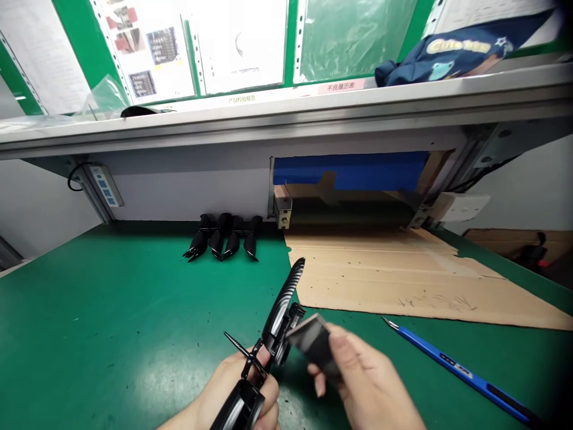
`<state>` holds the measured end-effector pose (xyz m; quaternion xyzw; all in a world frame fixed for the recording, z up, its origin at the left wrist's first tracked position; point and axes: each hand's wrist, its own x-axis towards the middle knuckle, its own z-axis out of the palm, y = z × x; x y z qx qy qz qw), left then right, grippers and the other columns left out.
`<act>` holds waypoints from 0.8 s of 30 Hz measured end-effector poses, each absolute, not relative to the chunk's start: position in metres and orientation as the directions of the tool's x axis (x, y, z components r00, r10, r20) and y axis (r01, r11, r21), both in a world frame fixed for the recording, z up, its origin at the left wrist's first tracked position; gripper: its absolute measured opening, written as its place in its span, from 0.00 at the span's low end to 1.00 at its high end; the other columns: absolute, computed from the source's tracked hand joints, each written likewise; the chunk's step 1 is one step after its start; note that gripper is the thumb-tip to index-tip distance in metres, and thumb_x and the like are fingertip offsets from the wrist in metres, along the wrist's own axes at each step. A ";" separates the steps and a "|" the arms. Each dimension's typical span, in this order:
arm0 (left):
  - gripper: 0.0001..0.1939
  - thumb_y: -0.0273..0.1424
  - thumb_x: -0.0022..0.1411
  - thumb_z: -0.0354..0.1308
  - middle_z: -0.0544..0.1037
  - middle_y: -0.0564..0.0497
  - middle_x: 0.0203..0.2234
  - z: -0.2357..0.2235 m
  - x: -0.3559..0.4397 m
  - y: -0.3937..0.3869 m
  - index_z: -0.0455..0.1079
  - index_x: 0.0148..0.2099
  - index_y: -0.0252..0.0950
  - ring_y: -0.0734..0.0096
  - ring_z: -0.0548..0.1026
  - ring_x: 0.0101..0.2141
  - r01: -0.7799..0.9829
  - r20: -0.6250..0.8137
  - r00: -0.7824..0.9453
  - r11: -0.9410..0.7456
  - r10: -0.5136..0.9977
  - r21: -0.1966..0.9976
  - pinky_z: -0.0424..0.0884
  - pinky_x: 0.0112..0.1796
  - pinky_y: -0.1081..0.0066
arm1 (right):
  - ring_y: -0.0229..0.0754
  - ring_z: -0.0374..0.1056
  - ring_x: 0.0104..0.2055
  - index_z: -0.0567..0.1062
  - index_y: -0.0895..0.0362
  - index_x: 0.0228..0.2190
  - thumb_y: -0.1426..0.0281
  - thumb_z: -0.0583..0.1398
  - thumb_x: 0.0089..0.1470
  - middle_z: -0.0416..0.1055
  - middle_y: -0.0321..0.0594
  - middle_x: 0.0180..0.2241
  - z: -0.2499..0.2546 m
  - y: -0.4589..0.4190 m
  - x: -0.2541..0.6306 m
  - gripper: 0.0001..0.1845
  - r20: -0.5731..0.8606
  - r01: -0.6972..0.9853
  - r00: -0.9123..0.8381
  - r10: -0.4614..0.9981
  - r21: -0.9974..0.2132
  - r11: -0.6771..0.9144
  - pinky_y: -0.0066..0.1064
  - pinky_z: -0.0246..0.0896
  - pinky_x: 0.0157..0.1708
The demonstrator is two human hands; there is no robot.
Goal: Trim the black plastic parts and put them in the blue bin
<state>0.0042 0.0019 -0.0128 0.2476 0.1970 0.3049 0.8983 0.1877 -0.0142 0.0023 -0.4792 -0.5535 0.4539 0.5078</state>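
My left hand (pixel 233 382) is closed around a glossy black plastic molded part (pixel 278 307), with ribbed, curved pieces joined by thin cross-shaped runners. One long ribbed piece points up and away from me; another lies along my palm. In my right hand (pixel 362 376) is a flat dark grey blade-like piece (pixel 313 343), pinched between thumb and fingers and slightly blurred. Its light edge is close beside the black part's right side; I cannot tell whether they touch. To the right of my right hand, a blue craft knife (pixel 452 361) lies on the green mat.
Several black plastic parts (pixel 228 236) stand in a row at the back of the green mat (pixel 111 310). A cardboard sheet (pixel 380 275) lies at the right, before a blue-topped opening (pixel 349 170). A metal-edged shelf (pixel 268 122) runs overhead, with a dark blue cloth bag (pixel 447 51) on it.
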 end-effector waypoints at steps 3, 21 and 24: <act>0.17 0.43 0.55 0.60 0.59 0.58 0.06 -0.015 0.004 0.000 0.64 0.24 0.37 0.76 0.57 0.09 -0.470 -0.226 0.692 0.666 0.685 0.579 0.57 0.18 0.72 | 0.42 0.65 0.28 0.73 0.57 0.28 0.49 0.49 0.64 0.67 0.39 0.26 0.005 -0.011 0.192 0.28 0.196 0.181 -0.082 0.977 -0.961 0.208 0.28 0.61 0.28; 0.12 0.37 0.59 0.58 0.57 0.61 0.07 -0.014 0.006 -0.003 0.69 0.42 0.36 0.78 0.55 0.09 -0.459 -0.218 0.656 0.611 0.722 0.645 0.55 0.17 0.75 | 0.42 0.67 0.46 0.77 0.48 0.41 0.61 0.53 0.67 0.72 0.37 0.41 0.023 -0.005 0.210 0.13 0.352 0.092 -0.174 0.920 -0.924 0.371 0.28 0.62 0.48; 0.14 0.38 0.61 0.56 0.57 0.60 0.09 -0.013 0.005 -0.005 0.70 0.45 0.35 0.78 0.56 0.11 -0.460 -0.190 0.676 0.610 0.712 0.645 0.57 0.19 0.74 | 0.42 0.66 0.46 0.76 0.50 0.41 0.60 0.54 0.66 0.71 0.37 0.43 0.023 -0.009 0.205 0.12 0.349 0.068 -0.187 0.918 -0.928 0.367 0.27 0.60 0.49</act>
